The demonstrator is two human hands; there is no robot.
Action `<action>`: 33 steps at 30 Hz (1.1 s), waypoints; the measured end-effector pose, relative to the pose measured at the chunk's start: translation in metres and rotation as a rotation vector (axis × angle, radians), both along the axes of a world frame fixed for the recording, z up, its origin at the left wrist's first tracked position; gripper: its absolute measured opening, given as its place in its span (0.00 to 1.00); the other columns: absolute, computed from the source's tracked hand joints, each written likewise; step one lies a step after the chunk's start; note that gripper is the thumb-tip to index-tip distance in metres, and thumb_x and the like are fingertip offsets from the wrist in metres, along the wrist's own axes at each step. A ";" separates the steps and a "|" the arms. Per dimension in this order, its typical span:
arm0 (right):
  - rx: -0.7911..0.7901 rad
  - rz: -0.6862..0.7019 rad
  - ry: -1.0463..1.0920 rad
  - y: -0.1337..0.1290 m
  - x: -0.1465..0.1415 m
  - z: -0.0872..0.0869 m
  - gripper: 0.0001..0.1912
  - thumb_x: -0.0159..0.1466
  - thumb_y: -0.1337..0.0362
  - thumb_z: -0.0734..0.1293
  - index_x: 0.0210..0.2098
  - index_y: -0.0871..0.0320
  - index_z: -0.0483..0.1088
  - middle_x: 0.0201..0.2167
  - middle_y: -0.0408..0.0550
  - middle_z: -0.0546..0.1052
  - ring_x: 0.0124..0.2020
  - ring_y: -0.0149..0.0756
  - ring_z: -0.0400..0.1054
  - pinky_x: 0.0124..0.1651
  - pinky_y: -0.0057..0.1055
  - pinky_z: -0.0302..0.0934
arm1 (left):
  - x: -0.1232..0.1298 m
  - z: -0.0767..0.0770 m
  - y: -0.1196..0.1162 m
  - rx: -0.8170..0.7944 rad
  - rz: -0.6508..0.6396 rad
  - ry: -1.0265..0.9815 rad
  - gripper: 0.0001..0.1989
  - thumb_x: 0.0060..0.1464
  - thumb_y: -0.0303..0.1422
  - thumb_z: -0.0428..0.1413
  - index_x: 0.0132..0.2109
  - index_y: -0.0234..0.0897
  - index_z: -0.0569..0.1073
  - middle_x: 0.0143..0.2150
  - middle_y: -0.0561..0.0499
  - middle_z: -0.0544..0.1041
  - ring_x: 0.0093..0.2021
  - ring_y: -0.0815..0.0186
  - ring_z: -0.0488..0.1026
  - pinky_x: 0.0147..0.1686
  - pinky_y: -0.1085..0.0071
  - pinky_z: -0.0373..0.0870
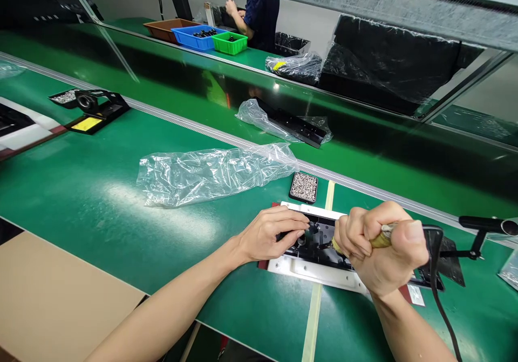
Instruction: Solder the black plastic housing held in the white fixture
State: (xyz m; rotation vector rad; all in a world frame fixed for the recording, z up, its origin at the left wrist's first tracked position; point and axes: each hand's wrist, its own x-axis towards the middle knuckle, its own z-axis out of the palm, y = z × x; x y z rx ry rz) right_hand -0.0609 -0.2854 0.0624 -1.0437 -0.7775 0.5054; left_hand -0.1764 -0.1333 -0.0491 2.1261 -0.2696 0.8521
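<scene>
A long black plastic part (319, 231) lies in a white fixture (319, 273) on the green bench. My left hand (279, 232) rests over the part's left end, thumb and fingertips drawn together; anything small between them is hidden. My right hand (380, 243) is wrapped round the yellowish handle of a corded soldering iron (380, 239). Its tip points left and down at the middle of the black part; contact I cannot tell. Just behind the fixture sits a small black tray (304, 188) full of tiny silver metal pieces.
A clear plastic bag (214, 176) lies behind my left arm. An iron stand (97, 108) with a yellow sponge stands far left, another stand (477, 238) at right. Beyond the rail are a bagged black part (291, 122), coloured bins (198, 38) and another person (261, 19).
</scene>
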 end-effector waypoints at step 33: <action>0.056 -0.055 0.115 0.004 -0.007 -0.003 0.27 0.66 0.44 0.71 0.21 0.55 0.64 0.12 0.36 0.54 0.13 0.26 0.42 0.14 0.25 0.43 | 0.000 0.001 0.000 -0.007 -0.004 0.005 0.09 0.70 0.26 0.57 0.51 0.33 0.82 0.50 0.43 0.85 0.49 0.60 0.84 0.51 0.63 0.80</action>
